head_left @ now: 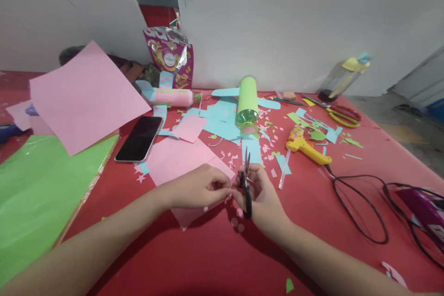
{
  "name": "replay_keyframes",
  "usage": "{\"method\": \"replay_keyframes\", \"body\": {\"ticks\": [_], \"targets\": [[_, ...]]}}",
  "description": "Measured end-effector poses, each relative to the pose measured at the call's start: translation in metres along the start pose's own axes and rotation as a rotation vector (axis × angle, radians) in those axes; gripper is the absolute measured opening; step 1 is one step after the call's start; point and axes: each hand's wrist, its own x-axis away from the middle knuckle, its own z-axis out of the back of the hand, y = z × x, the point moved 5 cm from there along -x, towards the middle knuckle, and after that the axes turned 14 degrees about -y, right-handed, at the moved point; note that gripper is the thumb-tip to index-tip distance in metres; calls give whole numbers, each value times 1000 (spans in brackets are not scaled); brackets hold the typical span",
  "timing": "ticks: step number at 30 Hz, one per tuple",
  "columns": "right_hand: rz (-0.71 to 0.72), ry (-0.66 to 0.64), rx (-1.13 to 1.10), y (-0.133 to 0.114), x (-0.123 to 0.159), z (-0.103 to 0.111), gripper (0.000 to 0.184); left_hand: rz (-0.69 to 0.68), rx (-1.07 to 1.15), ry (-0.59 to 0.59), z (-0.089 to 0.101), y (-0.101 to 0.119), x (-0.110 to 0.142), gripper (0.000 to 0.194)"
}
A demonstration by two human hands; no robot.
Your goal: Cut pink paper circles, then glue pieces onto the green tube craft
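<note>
Small black-handled scissors (247, 189) are in my right hand (262, 196), blades pointing away from me. My left hand (204, 187) is closed in a pinch, its fingertips meeting the right thumb and finger; what it pinches is too small to make out, with a bit of pink showing beside it. Under the left hand lies a sheet of pink paper (169, 162). Several small pink paper discs (237, 222) rest on the red table (194, 263) below my hands. Beyond them stand a green paper-covered bottle plane (247, 97) and a pink one (173, 97), both with light blue wings.
A yellow glue gun (308, 151) lies right, its black cord (360, 236) looping nearby. Left are a phone (139, 138), large pink sheet (86, 97) and green paper pack (38, 185). Behind are a snack bag (171, 58), larger scissors (343, 115) and a clear bottle (342, 81). Paper scraps (267, 138) lie scattered.
</note>
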Motion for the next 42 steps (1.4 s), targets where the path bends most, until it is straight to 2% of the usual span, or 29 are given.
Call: {"method": "replay_keyframes", "body": {"ticks": [6, 16, 18, 21, 24, 27, 31, 42], "targets": [[57, -15, 64, 2, 2, 1, 33, -47, 0, 19, 1, 2, 0, 25], [66, 16, 86, -3, 2, 1, 34, -39, -10, 37, 3, 2, 1, 24], [32, 13, 44, -4, 1, 1, 35, -39, 8, 96, 7, 2, 2, 23], [-9, -22, -56, -6, 0, -1, 35, -44, 109, 271, 17, 2, 5, 22], [-39, -92, -138, -5, 0, -5, 38, -37, 232, 461, 24, -1, 11, 24], [-113, -198, -181, 0, 3, -11, 41, -37, 319, 569, 27, -3, 16, 25], [-180, -306, -158, 6, 6, -15, 42, -55, 355, 599, 28, -2, 17, 24], [-127, -348, -194, 5, 6, -15, 51, -54, 384, 603, 20, 3, 15, 24]]}}
